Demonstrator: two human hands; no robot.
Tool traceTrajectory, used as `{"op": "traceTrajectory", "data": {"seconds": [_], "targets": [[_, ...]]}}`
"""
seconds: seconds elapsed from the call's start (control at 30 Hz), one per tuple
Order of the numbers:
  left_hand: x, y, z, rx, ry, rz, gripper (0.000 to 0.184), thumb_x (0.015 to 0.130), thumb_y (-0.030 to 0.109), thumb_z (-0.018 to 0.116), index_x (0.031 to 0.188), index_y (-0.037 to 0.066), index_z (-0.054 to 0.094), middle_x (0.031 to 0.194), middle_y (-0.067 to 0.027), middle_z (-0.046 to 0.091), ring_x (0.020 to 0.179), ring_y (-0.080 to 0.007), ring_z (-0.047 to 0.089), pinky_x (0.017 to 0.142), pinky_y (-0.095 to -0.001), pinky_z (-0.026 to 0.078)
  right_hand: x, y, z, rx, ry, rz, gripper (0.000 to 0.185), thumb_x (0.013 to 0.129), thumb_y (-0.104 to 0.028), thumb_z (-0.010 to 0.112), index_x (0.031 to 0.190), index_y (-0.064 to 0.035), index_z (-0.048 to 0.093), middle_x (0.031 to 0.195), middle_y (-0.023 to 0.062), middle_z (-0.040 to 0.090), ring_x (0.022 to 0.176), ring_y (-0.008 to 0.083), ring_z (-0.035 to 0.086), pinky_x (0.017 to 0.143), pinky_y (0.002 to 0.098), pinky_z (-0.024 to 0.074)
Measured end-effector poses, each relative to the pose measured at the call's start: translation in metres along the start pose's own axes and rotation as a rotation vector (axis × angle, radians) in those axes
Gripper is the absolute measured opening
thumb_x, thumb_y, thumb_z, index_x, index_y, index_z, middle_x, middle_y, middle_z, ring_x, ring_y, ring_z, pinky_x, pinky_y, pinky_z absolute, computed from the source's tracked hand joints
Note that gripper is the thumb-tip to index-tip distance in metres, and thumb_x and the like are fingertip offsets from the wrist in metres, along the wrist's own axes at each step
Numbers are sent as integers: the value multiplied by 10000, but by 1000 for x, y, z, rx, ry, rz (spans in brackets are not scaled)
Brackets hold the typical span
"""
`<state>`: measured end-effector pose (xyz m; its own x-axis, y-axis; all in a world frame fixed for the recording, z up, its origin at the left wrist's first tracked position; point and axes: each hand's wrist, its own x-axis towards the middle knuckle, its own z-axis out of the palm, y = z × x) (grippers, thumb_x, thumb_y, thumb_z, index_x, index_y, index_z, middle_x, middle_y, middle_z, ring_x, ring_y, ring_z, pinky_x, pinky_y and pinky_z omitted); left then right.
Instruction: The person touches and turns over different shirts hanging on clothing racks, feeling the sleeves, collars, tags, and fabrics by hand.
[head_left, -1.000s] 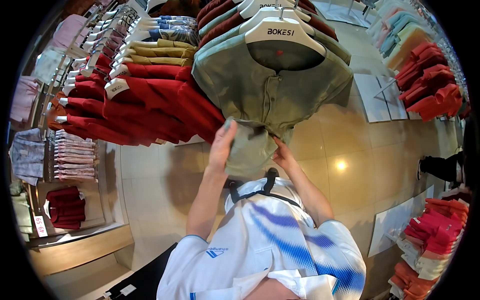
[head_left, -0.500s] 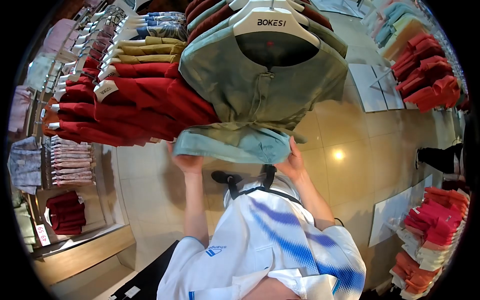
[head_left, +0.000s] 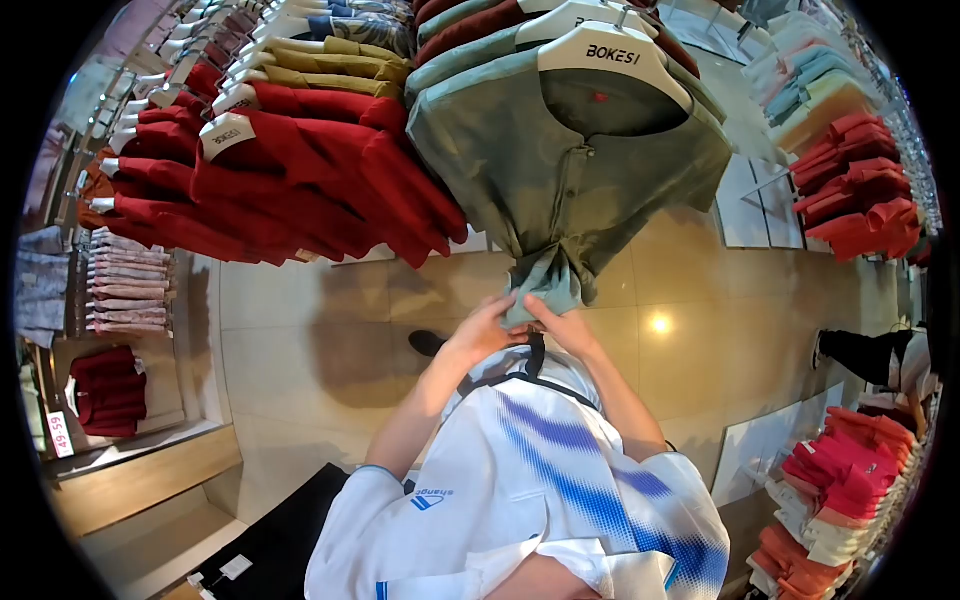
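A grey-green short-sleeved garment (head_left: 570, 180) hangs from a white hanger (head_left: 610, 58) lettered BOKESI, its buttoned front facing me. Its lower hem is bunched together, with the paler inner side of the fabric showing. My left hand (head_left: 487, 326) pinches the gathered hem from the left. Close beside it, my right hand (head_left: 560, 326) grips the same bunch, thumb on top. Both hands are nearly touching, below the garment and in front of my waist.
Red garments (head_left: 300, 180) hang at the left, with mustard ones (head_left: 330, 70) behind. Wall shelving (head_left: 150, 480) stands at the lower left. Red clothes (head_left: 855, 180) and pink clothes (head_left: 850, 460) hang on the right. Another person's dark-clothed leg (head_left: 855, 355) shows at the right edge.
The hem was spread wide between my hands, its light blue-green inside showing. My hands have come together and the hem is now gathered into a narrow bunch.
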<state>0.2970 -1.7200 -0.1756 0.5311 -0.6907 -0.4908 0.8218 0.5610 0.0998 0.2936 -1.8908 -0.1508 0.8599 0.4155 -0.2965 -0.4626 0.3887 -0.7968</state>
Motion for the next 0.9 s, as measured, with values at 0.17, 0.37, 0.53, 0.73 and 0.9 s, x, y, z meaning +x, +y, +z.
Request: {"op": "traceTrajectory", "data": {"seconds": [0.17,0.37,0.53,0.73,0.9], "targets": [[-13,-5,14,-28,94,400,158,913,133,551,1070,126,541,1125,-69,590,1124,-236,522,1015,-499,367,-5,16,-19,31,236,66,259,893,-322,610,900,-67,567,709,-13,544,589,61,474,483,199,343],[-24,-4,14,-174,-86,563,234,939,215,504,1125,78,541,1246,-98,548,1196,-266,481,1036,-443,356,8,31,-47,731,341,24,205,867,-180,612,741,-118,463,649,-2,476,533,86,420,426,200,302],[-35,4,11,-255,-167,589,339,944,289,484,1205,74,518,1293,-110,514,1238,-289,436,1060,-456,315,17,7,-29,927,289,-14,169,889,-249,511,859,-91,563,796,33,616,697,168,550,657,291,457],[-53,20,14,-197,-175,725,323,950,326,468,1152,94,567,1237,-72,561,1187,-261,479,1041,-447,329,28,19,-68,992,117,-109,193,874,-251,540,989,-106,594,992,40,658,943,191,610,763,345,474],[-62,26,12,-226,-193,780,351,945,334,475,1168,78,564,1239,-75,561,1186,-256,481,1044,-447,327,32,26,-99,1013,236,-131,141,875,-256,550,897,-125,598,799,-1,632,745,135,579,667,297,455]]}}
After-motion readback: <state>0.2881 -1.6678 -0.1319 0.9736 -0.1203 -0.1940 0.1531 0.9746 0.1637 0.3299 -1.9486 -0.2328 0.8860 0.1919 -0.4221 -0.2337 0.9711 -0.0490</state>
